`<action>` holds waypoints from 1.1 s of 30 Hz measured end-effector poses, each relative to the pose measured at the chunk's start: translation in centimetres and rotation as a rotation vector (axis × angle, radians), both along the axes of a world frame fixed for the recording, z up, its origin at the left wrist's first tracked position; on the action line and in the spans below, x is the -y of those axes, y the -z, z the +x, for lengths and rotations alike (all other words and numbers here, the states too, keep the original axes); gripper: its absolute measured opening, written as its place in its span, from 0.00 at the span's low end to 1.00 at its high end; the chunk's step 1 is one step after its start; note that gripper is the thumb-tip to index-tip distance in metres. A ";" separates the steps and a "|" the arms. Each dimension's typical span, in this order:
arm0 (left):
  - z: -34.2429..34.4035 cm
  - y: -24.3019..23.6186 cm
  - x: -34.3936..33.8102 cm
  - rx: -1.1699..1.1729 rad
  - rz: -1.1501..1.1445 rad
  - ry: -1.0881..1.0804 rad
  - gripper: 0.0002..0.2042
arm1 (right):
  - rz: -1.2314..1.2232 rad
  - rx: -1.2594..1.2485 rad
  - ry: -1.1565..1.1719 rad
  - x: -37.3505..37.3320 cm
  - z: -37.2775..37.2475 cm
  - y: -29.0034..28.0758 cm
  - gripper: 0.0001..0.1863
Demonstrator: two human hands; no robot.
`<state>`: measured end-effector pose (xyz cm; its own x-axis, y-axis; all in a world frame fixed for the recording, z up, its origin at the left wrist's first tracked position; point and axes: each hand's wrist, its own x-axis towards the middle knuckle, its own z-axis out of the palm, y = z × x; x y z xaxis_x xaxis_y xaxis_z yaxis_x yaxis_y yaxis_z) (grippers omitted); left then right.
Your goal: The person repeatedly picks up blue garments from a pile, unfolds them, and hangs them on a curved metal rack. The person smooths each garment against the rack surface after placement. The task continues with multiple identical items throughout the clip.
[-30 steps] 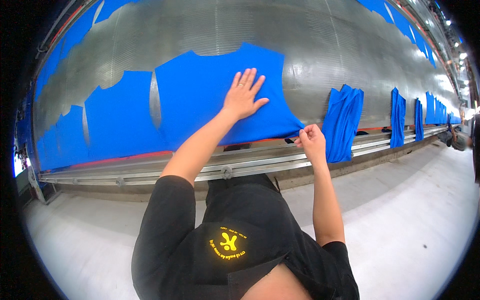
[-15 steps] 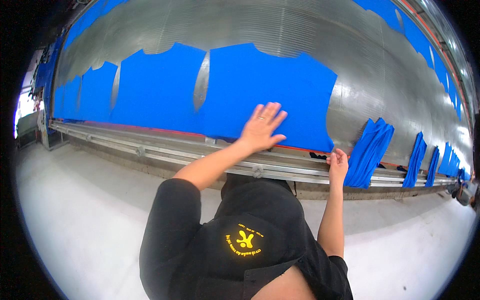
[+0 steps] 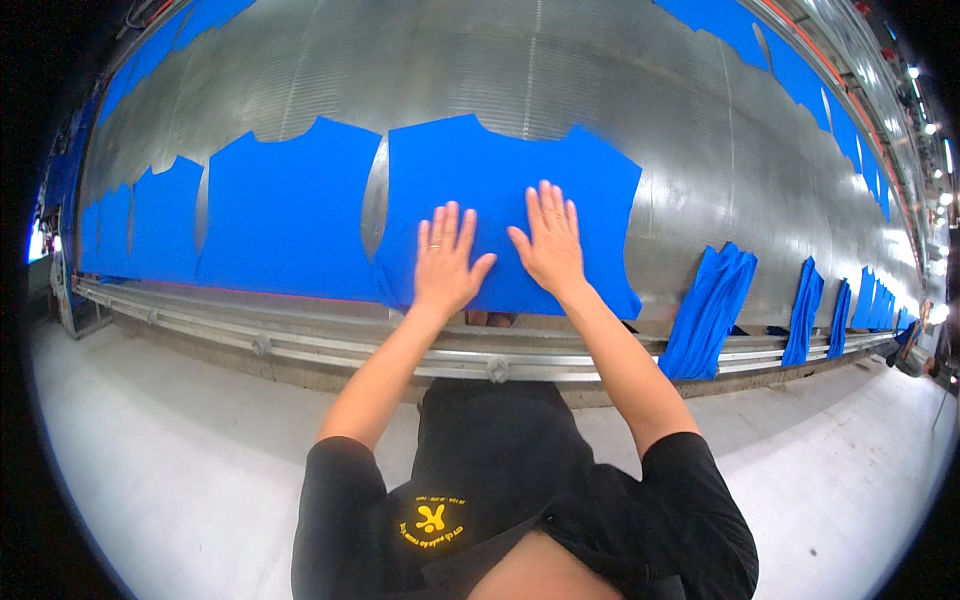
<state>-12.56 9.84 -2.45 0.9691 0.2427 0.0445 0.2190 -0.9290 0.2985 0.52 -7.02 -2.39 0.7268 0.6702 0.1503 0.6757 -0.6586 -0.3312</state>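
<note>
From my station I see the left hand (image 3: 448,272) and right hand (image 3: 553,250) reaching forward side by side, palms down, with the forearms (image 3: 378,385) converging from below. Both lie flat on a blue fabric panel (image 3: 500,165), spread on the metal tabletop (image 3: 690,205) just beyond the front rail (image 3: 545,370). Their fingers (image 3: 451,222) are extended and slightly apart, thumbs toward each other, gripping nothing. To the right, a bunched blue piece (image 3: 711,312) drapes over the edge.
</note>
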 end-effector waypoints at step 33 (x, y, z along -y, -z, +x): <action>3.5 -0.7 17.3 0.098 -0.308 0.480 0.30 | 0.312 -0.142 0.947 42.0 -7.6 -7.6 0.18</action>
<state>-9.07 -7.50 -1.72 0.9688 -0.2067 0.1366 -0.2475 -0.7843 0.5689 -7.10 -49.02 5.21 0.9647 -0.2470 0.0910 -0.1399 -0.7739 -0.6177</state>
